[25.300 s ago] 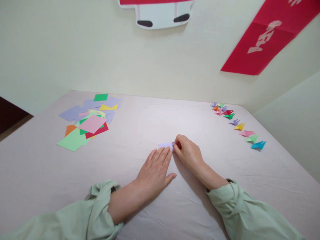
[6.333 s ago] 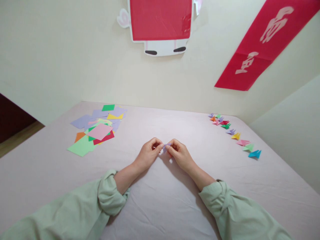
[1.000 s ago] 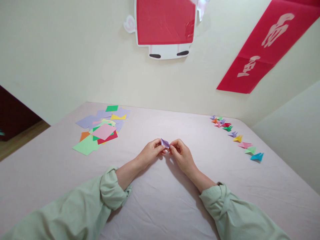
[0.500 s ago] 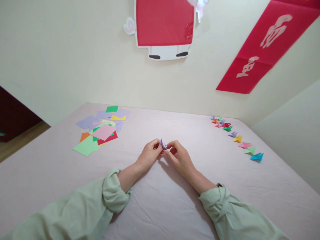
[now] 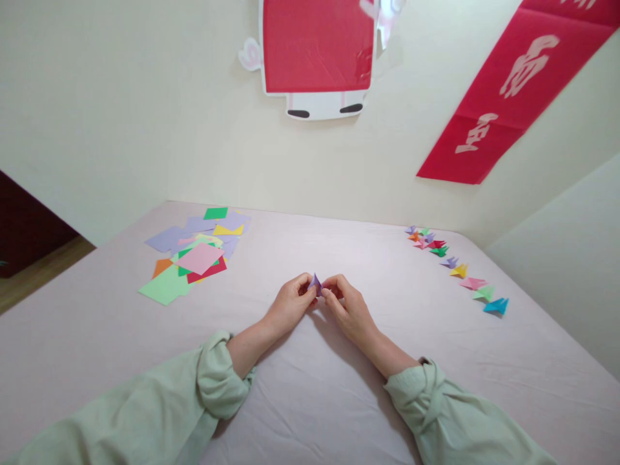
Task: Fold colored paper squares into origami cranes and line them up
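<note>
A small folded purple paper [image 5: 316, 285] is held between my two hands, above the middle of the cloth-covered surface. My left hand [image 5: 292, 301] pinches its left side between thumb and fingers. From the other side, my right hand [image 5: 349, 307] grips the paper's right edge with thumb and forefinger. One pointed tip of the paper sticks up between the hands; its lower part is mostly hidden by the fingers.
A loose pile of coloured paper sheets [image 5: 199, 258] lies at the back left. Along the right side runs a row of small folded paper shapes, with a blue one [image 5: 496, 307] nearest. Behind the pale cloth [image 5: 300, 400] stands a wall with red decorations [image 5: 317, 48].
The right thumb and fingers have shifted slightly on the purple paper, and the paper is turned a little. The whole view has moved very slightly.
</note>
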### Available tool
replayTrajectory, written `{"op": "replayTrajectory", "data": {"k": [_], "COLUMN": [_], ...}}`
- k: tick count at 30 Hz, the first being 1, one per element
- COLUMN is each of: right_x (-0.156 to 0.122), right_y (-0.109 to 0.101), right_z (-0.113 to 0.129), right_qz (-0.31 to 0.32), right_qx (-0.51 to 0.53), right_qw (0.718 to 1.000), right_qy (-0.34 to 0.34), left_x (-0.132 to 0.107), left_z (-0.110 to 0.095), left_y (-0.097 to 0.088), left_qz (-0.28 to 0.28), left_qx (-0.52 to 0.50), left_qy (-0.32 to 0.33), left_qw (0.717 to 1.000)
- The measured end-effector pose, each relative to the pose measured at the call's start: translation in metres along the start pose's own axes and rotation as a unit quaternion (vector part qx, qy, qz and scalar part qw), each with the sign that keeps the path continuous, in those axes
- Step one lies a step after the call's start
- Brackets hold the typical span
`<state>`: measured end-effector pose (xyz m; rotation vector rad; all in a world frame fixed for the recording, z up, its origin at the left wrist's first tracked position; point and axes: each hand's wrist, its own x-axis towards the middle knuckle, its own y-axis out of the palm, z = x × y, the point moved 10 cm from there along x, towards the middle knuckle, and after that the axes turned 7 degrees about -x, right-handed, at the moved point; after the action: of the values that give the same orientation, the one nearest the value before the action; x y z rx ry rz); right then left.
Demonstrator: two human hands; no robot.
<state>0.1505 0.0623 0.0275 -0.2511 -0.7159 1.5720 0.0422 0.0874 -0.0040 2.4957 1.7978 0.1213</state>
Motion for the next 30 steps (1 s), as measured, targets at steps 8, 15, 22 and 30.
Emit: {"op": "replayTrajectory", "data": {"k": [8, 15, 22, 30], "right_x": [0.001, 0.002, 0.002, 0.002], "right_y": [0.006, 0.01, 0.009, 0.006], "right_z": [-0.012, -0.015, -0.013, -0.016], "right_qz": [0.023, 0.033, 0.032, 0.014], "right_qx": [0.069, 0.103, 0.109, 0.079], "right_qw": [0.997, 0.994, 0.993, 0.996], "right_qy": [0.018, 0.022, 0.018, 0.024], "left_x": [0.0, 0.0, -0.001, -0.001], "left_z": [0.001, -0.002, 0.0, -0.005], "left_y": [0.0, 0.002, 0.0, 0.002], "left_qz": [-0.005, 0.002, 0.001, 0.001], "left_qx": [-0.017, -0.004, 0.007, -0.002], "left_qy": [-0.009, -0.006, 0.002, -0.003], "left_qw": [1.0, 1.0, 1.0, 1.0]}}
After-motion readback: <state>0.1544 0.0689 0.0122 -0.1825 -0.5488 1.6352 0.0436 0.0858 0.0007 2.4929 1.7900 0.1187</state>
